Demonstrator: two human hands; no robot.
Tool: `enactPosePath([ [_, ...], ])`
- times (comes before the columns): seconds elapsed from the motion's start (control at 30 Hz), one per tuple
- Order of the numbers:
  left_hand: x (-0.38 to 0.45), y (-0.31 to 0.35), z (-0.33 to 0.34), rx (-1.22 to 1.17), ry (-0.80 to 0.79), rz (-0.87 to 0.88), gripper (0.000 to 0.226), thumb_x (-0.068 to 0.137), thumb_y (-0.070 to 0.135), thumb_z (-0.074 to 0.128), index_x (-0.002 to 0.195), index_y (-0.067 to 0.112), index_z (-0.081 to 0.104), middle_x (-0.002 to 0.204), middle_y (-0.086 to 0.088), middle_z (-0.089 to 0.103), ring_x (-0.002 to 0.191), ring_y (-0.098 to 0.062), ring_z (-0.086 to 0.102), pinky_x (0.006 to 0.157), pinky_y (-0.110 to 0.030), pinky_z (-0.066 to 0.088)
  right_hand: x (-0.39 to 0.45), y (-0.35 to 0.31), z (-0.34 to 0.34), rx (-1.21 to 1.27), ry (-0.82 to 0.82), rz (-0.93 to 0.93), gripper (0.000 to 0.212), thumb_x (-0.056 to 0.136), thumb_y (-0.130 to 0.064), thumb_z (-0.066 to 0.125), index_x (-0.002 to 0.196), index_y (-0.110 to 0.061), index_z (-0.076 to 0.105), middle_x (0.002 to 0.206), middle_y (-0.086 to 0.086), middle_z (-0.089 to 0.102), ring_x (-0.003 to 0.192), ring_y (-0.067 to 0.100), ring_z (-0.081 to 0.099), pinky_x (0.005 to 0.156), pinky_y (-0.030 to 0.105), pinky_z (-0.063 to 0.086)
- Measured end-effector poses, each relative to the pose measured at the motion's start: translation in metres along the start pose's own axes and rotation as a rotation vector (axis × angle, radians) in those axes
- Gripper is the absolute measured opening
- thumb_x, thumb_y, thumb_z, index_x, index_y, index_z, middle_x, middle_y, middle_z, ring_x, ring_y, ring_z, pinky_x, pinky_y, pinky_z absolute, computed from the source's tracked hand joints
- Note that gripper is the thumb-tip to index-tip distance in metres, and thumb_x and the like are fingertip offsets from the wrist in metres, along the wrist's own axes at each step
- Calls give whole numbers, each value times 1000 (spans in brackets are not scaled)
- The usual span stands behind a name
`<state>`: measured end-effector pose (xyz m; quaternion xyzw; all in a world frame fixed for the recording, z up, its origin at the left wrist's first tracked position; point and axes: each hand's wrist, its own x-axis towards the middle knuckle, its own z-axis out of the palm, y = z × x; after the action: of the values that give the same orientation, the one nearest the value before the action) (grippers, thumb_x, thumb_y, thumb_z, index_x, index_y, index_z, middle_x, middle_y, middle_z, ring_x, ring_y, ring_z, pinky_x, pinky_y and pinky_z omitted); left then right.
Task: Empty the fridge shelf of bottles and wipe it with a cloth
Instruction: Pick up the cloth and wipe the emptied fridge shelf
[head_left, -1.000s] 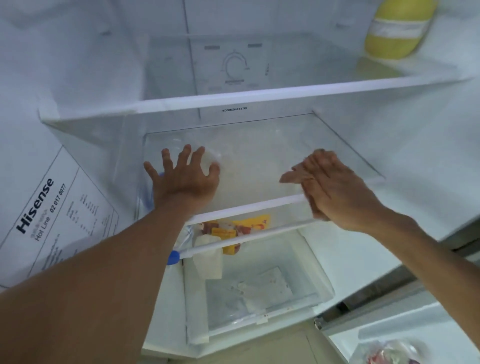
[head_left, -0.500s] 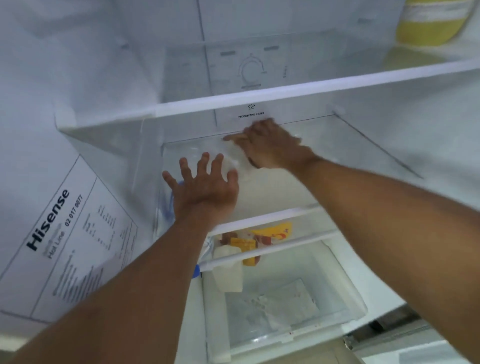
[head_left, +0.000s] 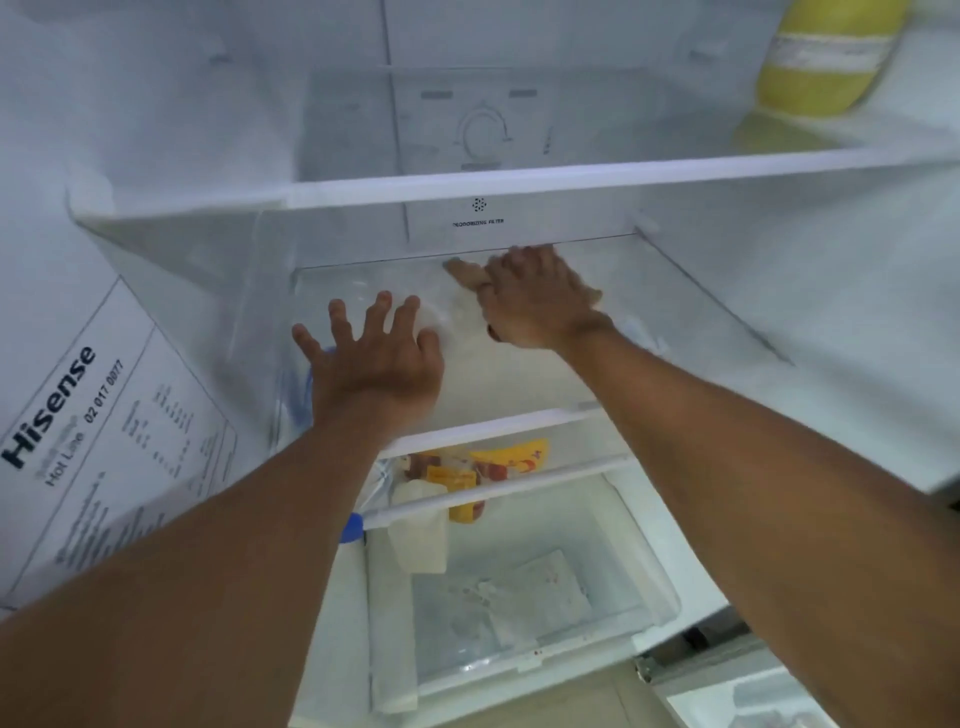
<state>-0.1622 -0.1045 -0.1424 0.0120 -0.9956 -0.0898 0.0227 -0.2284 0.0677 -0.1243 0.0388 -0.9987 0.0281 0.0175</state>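
A: Which step is this?

B: Wiping, I judge. The clear glass fridge shelf (head_left: 691, 306) carries no bottles; the only thing on it, besides the hands, is a pale white cloth (head_left: 636, 332), its edge showing at four o'clock from the right hand (head_left: 535, 301)

A: And the next move?

B: A sweep toward the unwiped stretch at three o'clock, I'd say, with the palm kept flat

A: How do the hands sit?

B: Right arm reaches deep, palm down against the back edge at twelve o'clock, fingers flattened on the cloth, pressing rather than clasping. The left hand (head_left: 376, 358) lies at eight o'clock from it, fingers splayed wide, gripping nothing, braced on the glass

A: Anything smaller?

B: A yellow plastic packet (head_left: 514, 454) below, at six o'clock
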Motion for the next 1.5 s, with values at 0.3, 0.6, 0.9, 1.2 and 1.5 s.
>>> enactPosePath([
  [0.3, 1, -2, 0, -7, -17, -5, 60, 104, 50, 13, 163, 38, 14, 174, 10, 4, 159, -35, -4, 121, -69, -6, -57, 155, 12, -186, 84, -256, 62, 100, -26, 22, 162, -25, 19, 130, 25, 62, 112, 46, 55, 98, 58, 44],
  [0.6, 2, -3, 0, -14, -3, 15, 58, 106, 51, 13, 162, 39, 16, 174, 8, 8, 159, -35, 0, 121, -69, -2, -15, -23, 15, 156, 25, 55, 76, 97, -52, 7, 150, -10, 40, 162, 25, 31, 152, 44, 20, 124, 61, 9],
  [0.9, -15, 8, -7, -205, 337, 108, 54, 100, 53, 41, 110, 15, 77, 121, -10, 65, 108, -33, 57, 92, -46, 44, -57, 28, -26, 215, -5, 300, 52, 105, -40, 31, 139, -10, 54, 146, 14, 50, 138, 38, 40, 111, 50, 35],
  [1.2, -19, 71, -62, -511, -337, -370, 74, 86, 68, 59, 139, 16, 58, 139, -6, 63, 129, -29, 57, 112, -39, 41, -75, 35, -56, 678, -229, 217, 23, 102, -40, 50, 106, -17, 53, 109, 3, 60, 99, 23, 58, 80, 29, 43],
  [1.5, -127, 49, -122, -1217, -9, -442, 48, 80, 26, 87, 115, 26, 54, 100, 1, 66, 84, -15, 66, 78, -31, 57, -170, 38, -99, 1266, -30, 160, 46, 83, -24, 84, 121, -36, 60, 92, 2, 80, 84, 15, 76, 73, 26, 56],
])
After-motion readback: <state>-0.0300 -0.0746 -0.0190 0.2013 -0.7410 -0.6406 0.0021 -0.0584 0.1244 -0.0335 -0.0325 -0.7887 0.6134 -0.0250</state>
